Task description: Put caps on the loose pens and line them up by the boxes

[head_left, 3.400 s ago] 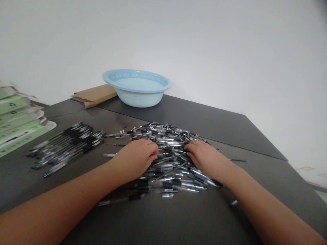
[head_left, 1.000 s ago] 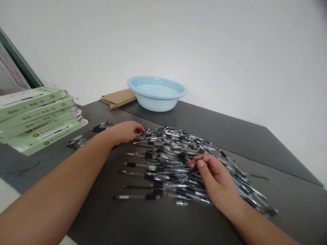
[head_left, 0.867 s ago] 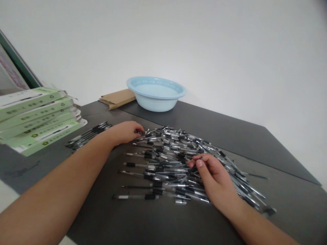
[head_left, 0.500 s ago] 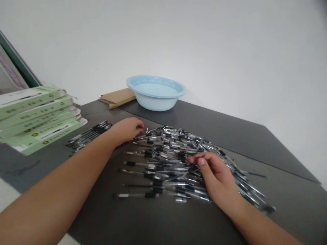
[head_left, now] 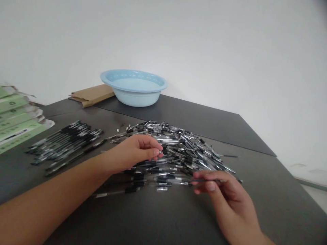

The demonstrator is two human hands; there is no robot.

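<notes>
Looking down through the head camera, I saw a dark table [head_left: 255,190] with a loose pile of pens [head_left: 178,146] heaped near its middle. The pens had clear barrels and black grips, and they lay crisscross.

The left hand [head_left: 135,153] sat at the pile's near left side. Its fingers were curled and the thumb was pressed to the forefinger in a tight pinch. Something small and silvery showed at the fingertips [head_left: 156,152], but I could not tell what it was or whether it was gripped.

The right hand [head_left: 227,200] was just beside the pile's near right side, towards the table's near edge. Its thumb and first fingers were closed on a single pen [head_left: 217,180]. That pen lay level and crosswise, with one end poking out past the knuckles.

Towards the left edge, well apart from the heap, a tidy row of pens [head_left: 63,143] lay side by side, all pointing the same way. Beyond them, at the left edge, a stack of green boxes [head_left: 15,124] was partly cut off from view.

At the far left corner a pale blue basin [head_left: 134,90] stood against the white wall. Flat brown cardboard [head_left: 92,94] touched its left side.
</notes>
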